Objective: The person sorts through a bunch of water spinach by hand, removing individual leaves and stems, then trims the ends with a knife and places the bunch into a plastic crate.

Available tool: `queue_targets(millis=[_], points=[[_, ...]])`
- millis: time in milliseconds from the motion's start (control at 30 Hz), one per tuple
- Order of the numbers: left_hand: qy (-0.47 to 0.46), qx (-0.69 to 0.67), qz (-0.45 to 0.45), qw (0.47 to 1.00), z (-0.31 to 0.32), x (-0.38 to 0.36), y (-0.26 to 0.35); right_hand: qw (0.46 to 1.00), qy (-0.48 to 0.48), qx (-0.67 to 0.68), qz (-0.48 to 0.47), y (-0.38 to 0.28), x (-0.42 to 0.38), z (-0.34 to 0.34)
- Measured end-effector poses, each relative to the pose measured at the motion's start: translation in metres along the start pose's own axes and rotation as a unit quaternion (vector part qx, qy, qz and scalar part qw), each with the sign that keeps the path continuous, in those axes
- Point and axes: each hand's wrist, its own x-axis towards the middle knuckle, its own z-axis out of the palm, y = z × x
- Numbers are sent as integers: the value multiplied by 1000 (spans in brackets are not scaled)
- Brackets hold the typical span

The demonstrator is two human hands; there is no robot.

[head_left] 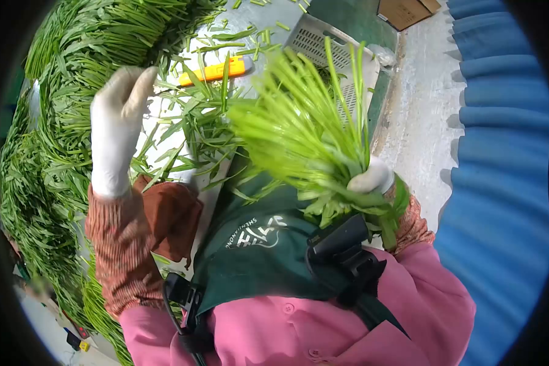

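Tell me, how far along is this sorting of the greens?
Looks done: long rows of stalks lie stacked along the table's far side. In hand: the right hand grips a bunch of greens, while the gloved left hand is raised, holding nothing. Left: loose stems lie scattered near the yellow knife. Probably well along.

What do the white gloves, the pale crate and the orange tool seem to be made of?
The left hand and right hand wear thin white gloves, probably latex or nitrile: smooth, matte, tight on the fingers. The pale crate looks like moulded plastic, given its regular grid of holes. The orange tool seems to have a glossy plastic body; its shape suggests a utility knife, but no blade shows.
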Motion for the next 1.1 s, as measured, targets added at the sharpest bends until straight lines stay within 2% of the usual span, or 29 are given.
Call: queue_targets(millis=[33,67,100,133,167,200,233,267,300,333,367,433,500,533,633,667,700,767,867,900,967,1000,1033,1100], points=[[-126,-90,-60,986,-7,-13,12,1000,5,-10,-11,-6,2,-3],[-264,-138,-174,939,-6,-29,22,997,7,-70,-21,-13,3,-12],[-381,-215,-197,878,0,-42,25,989,11,-142,-28,-20,6,-24],[-450,-238,-215,833,11,-53,26,980,15,-193,-39,-26,10,-25],[-494,-341,-163,783,31,-61,12,974,22,-212,-81,-32,17,-3],[-489,-413,-122,759,47,-68,7,965,46,-233,-109,-31,23,14],[-439,-497,-102,741,76,-76,-3,942,49,-323,-81,-35,33,34],[-350,-582,-103,727,98,-74,-15,909,47,-411,-54,-41,42,54],[-257,-666,-103,693,116,-69,-19,819,4,-555,-146,-30,55,43],[-251,-696,-92,667,107,-62,9,754,26,-650,-90,-29,64,49],[-262,-683,-93,675,105,-57,8,677,50,-733,-32,-27,70,55],[-285,-658,-94,691,103,-49,4,645,43,-762,-40,-22,76,54],[-272,-594,29,757,99,-57,5,613,21,-788,-55,-18,85,45],[-254,-622,-4,741,97,-62,11,596,15,-800,-62,-17,90,47],[-184,-632,-91,748,97,-68,20,476,76,-868,-122,6,100,58],[-154,-662,-85,729,104,-65,14,403,100,-896,-158,18,102,64],[-139,-674,-140,712,98,-65,21,335,124,-908,-221,30,105,66],[-96,-705,-192,676,98,-62,17,327,134,-914,-199,39,111,74],[-65,-789,-179,584,102,-58,6,369,124,-893,-225,28,101,88],[-32,-775,-203,597,96,-58,26,375,91,-904,-183,19,93,91],[-73,-794,-179,577,89,-55,27,438,66,-862,-245,-11,76,93],[-111,-827,-179,521,89,-54,27,446,78,-841,-295,-25,70,90],[-124,-829,-160,521,89,-52,27,453,90,-818,-342,-38,66,89],[-162,-829,-205,495,88,-53,27,447,148,-808,-355,-52,66,100]])
